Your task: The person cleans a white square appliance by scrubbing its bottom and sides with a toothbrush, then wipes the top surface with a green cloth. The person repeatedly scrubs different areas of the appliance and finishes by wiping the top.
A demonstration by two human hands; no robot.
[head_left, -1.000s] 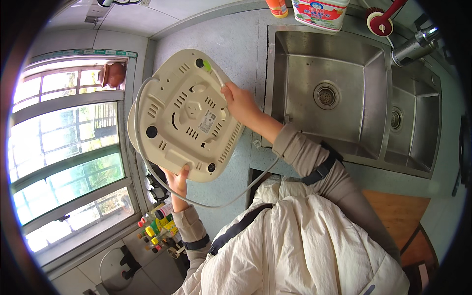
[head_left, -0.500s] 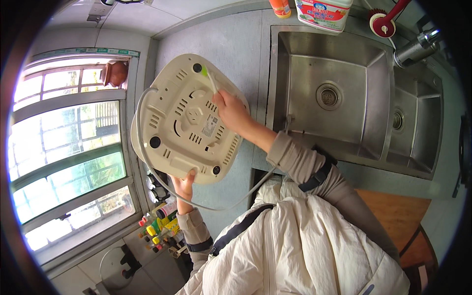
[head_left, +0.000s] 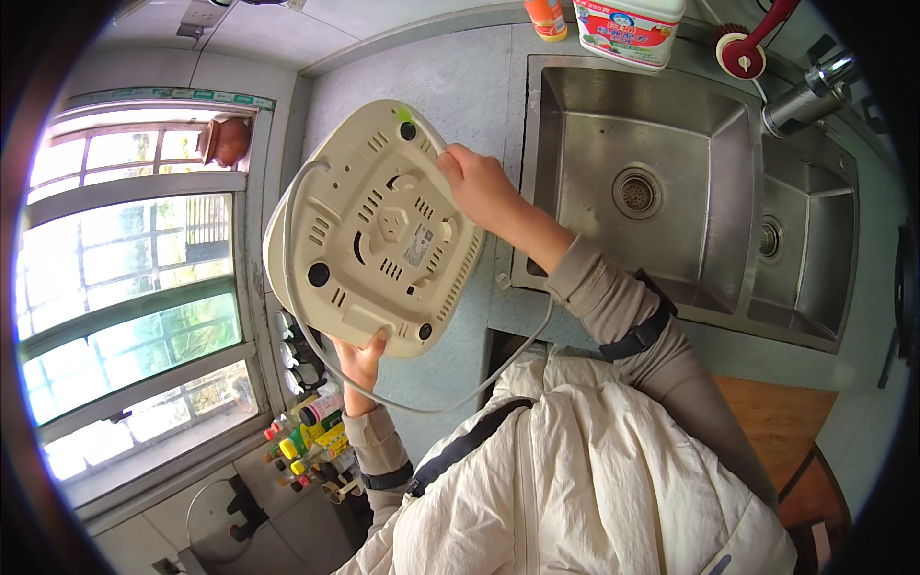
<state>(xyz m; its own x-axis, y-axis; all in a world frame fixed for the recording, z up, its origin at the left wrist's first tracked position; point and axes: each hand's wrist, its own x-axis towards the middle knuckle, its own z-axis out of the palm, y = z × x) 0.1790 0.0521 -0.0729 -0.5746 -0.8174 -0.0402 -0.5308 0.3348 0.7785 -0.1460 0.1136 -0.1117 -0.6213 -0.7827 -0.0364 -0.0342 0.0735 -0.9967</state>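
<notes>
**Both hands up, cooker base turned to the camera**

Left hand (head_left: 362, 356) is cupped under the lower edge of the cream appliance (head_left: 376, 230), fingers curled onto its rim, and the right hand (head_left: 479, 187) is clamped on the upper right edge, thumb side pressed to the plastic. Both are grasping it, neither is loose. The appliance, by the look of it a rice cooker, is held in the air above the grey counter (head_left: 450, 86), tipped so its vented underside with the round feet and a label faces up at us, just beside the steel double sink (head_left: 671, 192). Its grey power cord (head_left: 431, 402) loops off the left side and sags in a long curve below the body, down toward the white jacket (head_left: 594, 479).

To hold this well, I'd judge the grip wants to stay on opposite edges as it is now, so the weight sits between the palms and the body can't swing. That dangling cord is the one to watch: it hangs near the bottles (head_left: 311, 436) by the window sill and could catch, so keep it clear of them
</notes>
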